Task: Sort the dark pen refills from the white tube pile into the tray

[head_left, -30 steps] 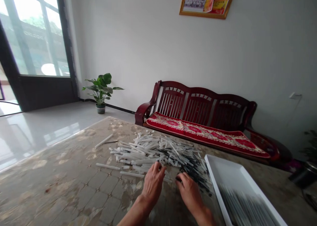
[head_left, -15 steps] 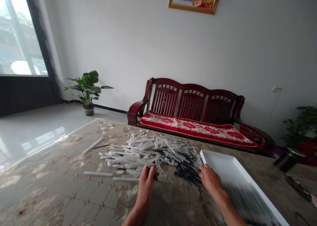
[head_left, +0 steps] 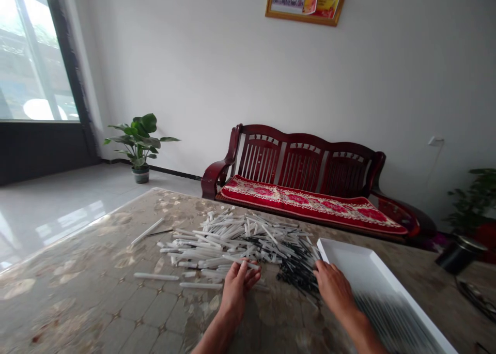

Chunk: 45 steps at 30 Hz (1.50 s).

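Two hands — left hand [head_left: 237,287], right hand [head_left: 333,288] — touch the stick pile [head_left: 240,243].

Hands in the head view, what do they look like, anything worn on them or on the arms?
Both the left hand and the right hand are bare: no gloves, and no rings or watch that show. The forearms are bare too, with no sleeves in view down to the picture's lower edge. The fingers show plainly on the left hand; the right hand is seen mostly from its back.

Glossy tabletop [head_left: 96,287], plastic bits
White matt plastic tubes [head_left: 217,240], smooth white plastic tray [head_left: 349,256]; dark polished-wood sofa [head_left: 302,163] w/ red cloth cushion [head_left: 310,204].
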### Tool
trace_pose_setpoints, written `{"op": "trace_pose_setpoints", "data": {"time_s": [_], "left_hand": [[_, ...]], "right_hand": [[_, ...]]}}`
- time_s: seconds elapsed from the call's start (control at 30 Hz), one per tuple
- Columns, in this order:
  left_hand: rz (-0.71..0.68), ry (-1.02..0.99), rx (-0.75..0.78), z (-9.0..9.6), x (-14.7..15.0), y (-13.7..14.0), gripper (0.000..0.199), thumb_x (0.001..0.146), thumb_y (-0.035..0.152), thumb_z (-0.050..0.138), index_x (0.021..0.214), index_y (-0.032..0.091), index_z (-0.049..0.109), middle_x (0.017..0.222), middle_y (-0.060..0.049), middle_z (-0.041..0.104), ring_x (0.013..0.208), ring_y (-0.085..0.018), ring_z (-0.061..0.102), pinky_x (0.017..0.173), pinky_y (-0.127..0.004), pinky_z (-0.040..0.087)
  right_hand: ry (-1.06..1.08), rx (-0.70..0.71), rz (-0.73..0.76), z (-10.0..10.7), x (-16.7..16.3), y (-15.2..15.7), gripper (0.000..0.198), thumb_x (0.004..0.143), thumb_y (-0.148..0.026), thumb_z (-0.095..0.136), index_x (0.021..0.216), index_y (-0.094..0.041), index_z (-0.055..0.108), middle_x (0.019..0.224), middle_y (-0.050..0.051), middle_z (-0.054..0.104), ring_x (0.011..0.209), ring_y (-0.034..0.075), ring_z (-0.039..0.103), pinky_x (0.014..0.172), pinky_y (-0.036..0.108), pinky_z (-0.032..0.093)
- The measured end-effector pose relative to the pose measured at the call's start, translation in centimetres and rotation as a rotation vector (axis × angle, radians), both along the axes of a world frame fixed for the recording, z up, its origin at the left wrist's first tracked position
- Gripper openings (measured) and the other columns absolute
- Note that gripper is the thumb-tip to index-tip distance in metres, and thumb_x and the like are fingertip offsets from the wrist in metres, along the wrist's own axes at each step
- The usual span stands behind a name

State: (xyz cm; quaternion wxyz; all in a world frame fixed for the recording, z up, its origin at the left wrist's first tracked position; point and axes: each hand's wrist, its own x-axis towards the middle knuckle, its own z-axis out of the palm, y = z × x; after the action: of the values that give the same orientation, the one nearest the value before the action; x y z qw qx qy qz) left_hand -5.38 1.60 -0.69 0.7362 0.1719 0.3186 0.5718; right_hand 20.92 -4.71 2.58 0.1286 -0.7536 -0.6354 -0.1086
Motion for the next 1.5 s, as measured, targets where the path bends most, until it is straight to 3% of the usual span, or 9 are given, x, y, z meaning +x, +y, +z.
{"op": "trace_pose_setpoints", "data": {"time_s": [0.17,0.33,0.7,0.87,0.97,1.1,1.23,1.37,1.5], "left_hand": [[0.011,-0.026,-0.03,0.4,0.0,-0.1,0.027,0.075,0.026,0.08,0.089,0.018,0.058,0.082,-0.005,0.074,0.076,-0.022,0.077,0.068,-0.031,0.064],[0.027,-0.014,-0.048,0.4,-0.1,-0.1,0.024,0.078,0.024,0.077,0.089,0.017,0.057,0.083,-0.005,0.074,0.076,-0.022,0.077,0.069,-0.032,0.063],[-0.022,0.042,0.032,0.3,0.0,-0.4,0.047,0.062,0.042,0.087,0.09,0.02,0.056,0.083,-0.002,0.074,0.07,-0.02,0.075,0.067,-0.031,0.062],[-0.094,0.142,0.094,0.3,0.2,-1.0,0.048,0.059,0.047,0.086,0.086,0.018,0.06,0.078,-0.001,0.074,0.065,-0.018,0.073,0.064,-0.03,0.06],[-0.145,0.128,0.067,0.2,0.5,-1.3,0.045,0.061,0.044,0.086,0.088,0.018,0.061,0.08,-0.003,0.076,0.065,-0.019,0.073,0.064,-0.03,0.061],[-0.108,0.062,-0.035,0.3,0.3,-0.9,0.034,0.069,0.031,0.085,0.088,0.018,0.06,0.08,-0.005,0.076,0.062,-0.016,0.072,0.061,-0.026,0.061],[-0.098,0.024,-0.066,0.6,-0.2,-0.4,0.02,0.077,0.022,0.079,0.085,0.016,0.061,0.08,-0.005,0.075,0.058,-0.012,0.07,0.056,-0.021,0.059],[-0.124,0.027,-0.042,0.9,-0.3,-0.6,0.024,0.073,0.027,0.082,0.081,0.016,0.062,0.078,-0.004,0.074,0.058,-0.011,0.069,0.054,-0.019,0.057],[-0.205,0.062,0.07,0.8,0.0,-1.3,0.041,0.061,0.041,0.088,0.082,0.015,0.064,0.074,-0.002,0.073,0.057,-0.01,0.067,0.051,-0.018,0.054]], "right_hand": [[0.297,0.109,0.163,0.2,-5.1,-0.7,0.019,0.091,-0.022,0.046,0.09,-0.025,0.064,0.095,0.004,0.07,0.092,0.02,0.066,0.08,0.029,0.047],[0.335,0.098,0.234,-0.3,-8.8,-0.8,0.024,0.091,-0.017,0.046,0.093,-0.027,0.068,0.094,0.004,0.07,0.089,0.02,0.064,0.078,0.029,0.046],[0.295,0.079,0.204,-0.6,-9.9,-0.9,0.018,0.088,-0.011,0.055,0.087,-0.025,0.066,0.09,0.002,0.067,0.089,0.021,0.062,0.079,0.029,0.044],[0.321,0.105,0.22,-0.4,-10.9,-1.2,0.023,0.086,-0.007,0.055,0.087,-0.026,0.068,0.091,0.003,0.067,0.089,0.021,0.061,0.08,0.03,0.045],[0.565,0.116,0.262,-0.3,-11.6,-1.0,0.026,0.085,-0.008,0.053,0.091,-0.026,0.07,0.092,0.003,0.068,0.092,0.021,0.063,0.083,0.031,0.048],[1.159,0.033,0.279,0.2,-12.2,-0.4,0.013,0.083,-0.029,0.064,0.091,-0.023,0.071,0.089,0.003,0.069,0.08,0.02,0.067,0.071,0.031,0.054],[1.639,-0.113,0.305,1.3,-12.1,-0.2,0.038,0.069,-0.047,0.082,0.091,-0.018,0.071,0.085,0.003,0.071,0.071,0.016,0.067,0.064,0.028,0.054],[1.811,-0.173,0.335,1.4,-12.2,0.1,0.044,0.068,-0.048,0.084,0.093,-0.014,0.07,0.089,0.006,0.073,0.072,0.013,0.067,0.065,0.025,0.054],[1.773,-0.082,0.25,-0.1,-13.0,1.2,0.048,0.058,-0.048,0.089,0.079,-0.018,0.059,0.065,-0.004,0.064,0.05,0.008,0.054,0.039,0.016,0.037]]}}
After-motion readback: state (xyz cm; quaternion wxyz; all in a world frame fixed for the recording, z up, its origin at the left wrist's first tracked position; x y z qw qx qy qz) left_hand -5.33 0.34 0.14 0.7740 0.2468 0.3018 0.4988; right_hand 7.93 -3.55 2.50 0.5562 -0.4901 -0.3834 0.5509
